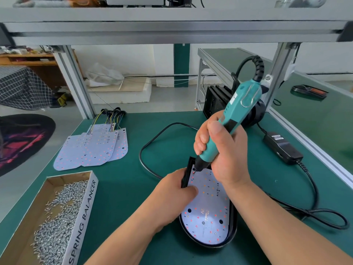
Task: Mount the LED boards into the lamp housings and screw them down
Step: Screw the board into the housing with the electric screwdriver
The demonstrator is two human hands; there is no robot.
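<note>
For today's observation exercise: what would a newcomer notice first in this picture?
Probably the teal electric screwdriver, gripped in the right hand, tip down on the LED board in its black housing. The left hand steadies the housing's edge. At front left is a box of screws.

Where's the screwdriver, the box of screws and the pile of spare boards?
electric screwdriver [232, 119], head view, teal body.
box of screws [87, 205], head view, printed side wall.
spare LED boards [91, 148], head view, top board.

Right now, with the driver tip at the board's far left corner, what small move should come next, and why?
Probably press the electric screwdriver straight down and run it: the right hand holds its tip at a corner of the LED board, while the left hand steadies the lamp housing.
</note>
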